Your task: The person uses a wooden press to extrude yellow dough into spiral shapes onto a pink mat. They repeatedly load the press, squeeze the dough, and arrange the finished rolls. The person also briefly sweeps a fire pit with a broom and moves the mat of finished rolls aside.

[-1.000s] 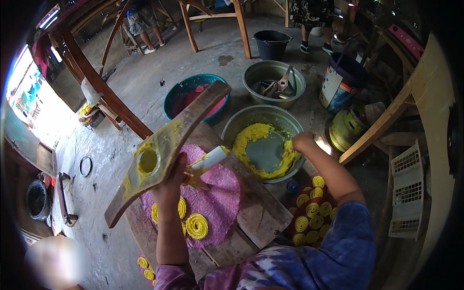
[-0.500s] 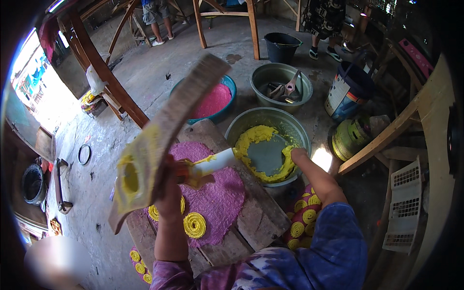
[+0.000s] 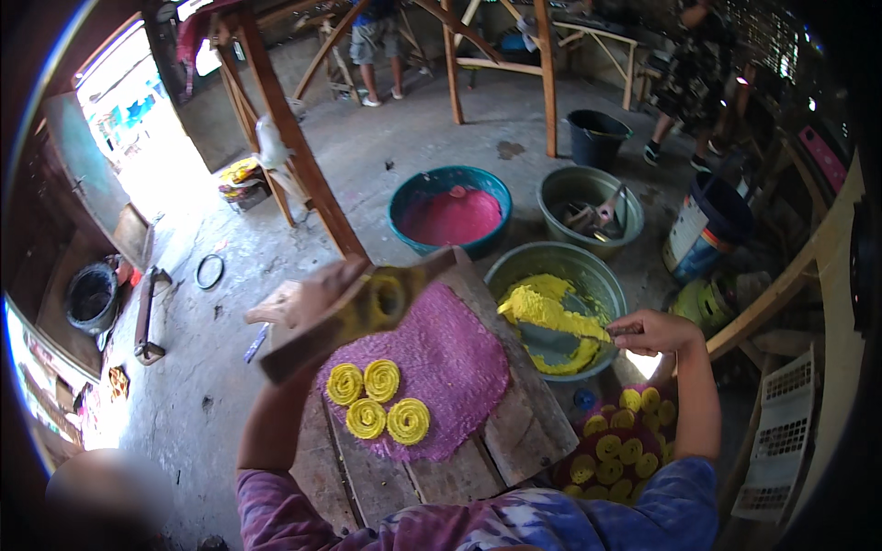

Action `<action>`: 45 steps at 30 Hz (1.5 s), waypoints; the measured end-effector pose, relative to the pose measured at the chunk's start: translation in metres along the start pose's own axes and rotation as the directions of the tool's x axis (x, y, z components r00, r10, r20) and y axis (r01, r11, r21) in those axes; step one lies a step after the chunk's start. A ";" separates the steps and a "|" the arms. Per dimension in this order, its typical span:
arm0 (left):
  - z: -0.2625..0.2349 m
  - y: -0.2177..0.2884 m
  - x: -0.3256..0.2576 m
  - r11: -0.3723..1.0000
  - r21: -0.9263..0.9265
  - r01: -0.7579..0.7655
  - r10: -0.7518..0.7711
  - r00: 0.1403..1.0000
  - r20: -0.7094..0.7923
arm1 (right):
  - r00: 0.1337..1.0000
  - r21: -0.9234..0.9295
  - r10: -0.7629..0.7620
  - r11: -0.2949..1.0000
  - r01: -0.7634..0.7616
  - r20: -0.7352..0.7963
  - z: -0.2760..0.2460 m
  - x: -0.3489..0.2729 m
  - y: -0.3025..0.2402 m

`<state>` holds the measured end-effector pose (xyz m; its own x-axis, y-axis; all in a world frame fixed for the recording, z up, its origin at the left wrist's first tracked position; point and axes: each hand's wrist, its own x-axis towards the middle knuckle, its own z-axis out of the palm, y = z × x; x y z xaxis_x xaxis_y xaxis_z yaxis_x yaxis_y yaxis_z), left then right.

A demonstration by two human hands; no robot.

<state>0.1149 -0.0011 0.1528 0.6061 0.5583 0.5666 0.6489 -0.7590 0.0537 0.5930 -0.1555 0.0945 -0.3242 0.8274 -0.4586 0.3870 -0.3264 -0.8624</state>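
My left hand (image 3: 308,294) grips a long wooden board (image 3: 344,317) with a round hole smeared yellow, held tilted above the bench. My right hand (image 3: 657,332) is closed on the handle end of a flat spatula-like tool, whose blade is hidden under thick yellow paste (image 3: 556,315). That load hangs over a grey-green basin (image 3: 614,285) with more paste inside. Below the board, a rough purple round slab (image 3: 464,367) lies on the wooden bench (image 3: 501,441). Several yellow paste spirals (image 3: 367,419) sit on its near left part.
Beyond the bench stand a teal basin (image 3: 395,216) of pink paste and a grey-green basin (image 3: 548,197) holding tools. Spiral-covered purple pieces (image 3: 611,450) lie at the bench's right. A wooden post (image 3: 308,161) rises at far left. Two people (image 3: 375,46) (image 3: 694,73) stand at the back.
The board has swung from upright to nearly level, and its white tube no longer shows. My right hand has risen from the basin, bringing up the paste-laden tool. The view has shifted left.
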 end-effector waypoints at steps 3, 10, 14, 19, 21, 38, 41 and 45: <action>0.025 0.003 0.000 0.996 0.036 -0.086 0.084 0.995 0.044 | 0.966 0.187 -0.179 0.972 0.144 0.189 0.021 0.011 -0.024; 0.009 0.026 -0.004 0.996 0.022 -0.084 0.083 0.994 0.067 | 0.971 0.122 -0.040 0.992 0.011 0.234 0.062 0.042 -0.091; 0.003 0.035 -0.018 0.993 0.105 0.053 -0.065 0.991 0.117 | 0.732 -0.878 -0.671 0.273 0.392 0.118 0.100 0.042 -0.164; -0.018 0.048 -0.021 0.998 -0.013 0.054 -0.051 0.985 0.162 | 0.540 -0.909 -0.778 -0.413 -0.056 0.320 0.174 0.046 -0.189; -0.012 0.039 -0.030 0.995 0.065 0.075 -0.086 0.981 0.174 | 0.505 -0.907 -0.791 -0.419 -0.035 0.346 0.180 0.054 -0.176; -0.028 0.026 -0.048 0.958 0.186 0.217 -0.216 0.976 -0.026 | 0.484 -0.898 -0.776 -0.438 0.049 0.405 0.184 0.053 -0.223; -0.030 0.028 -0.055 0.955 0.209 0.211 -0.219 0.976 0.014 | 0.446 -0.902 -0.796 -0.428 0.063 0.409 0.192 0.059 -0.199; -0.032 -0.018 -0.063 0.797 0.233 0.557 -0.576 0.817 0.014 | 0.478 -0.981 -0.857 -0.163 0.104 0.193 0.172 0.034 -0.202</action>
<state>0.0501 -0.0335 0.1422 0.1284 0.8982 0.4205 0.9620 -0.2158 0.1673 0.3556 -0.1400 0.2162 -0.6535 0.5865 0.4784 0.7498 0.5880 0.3033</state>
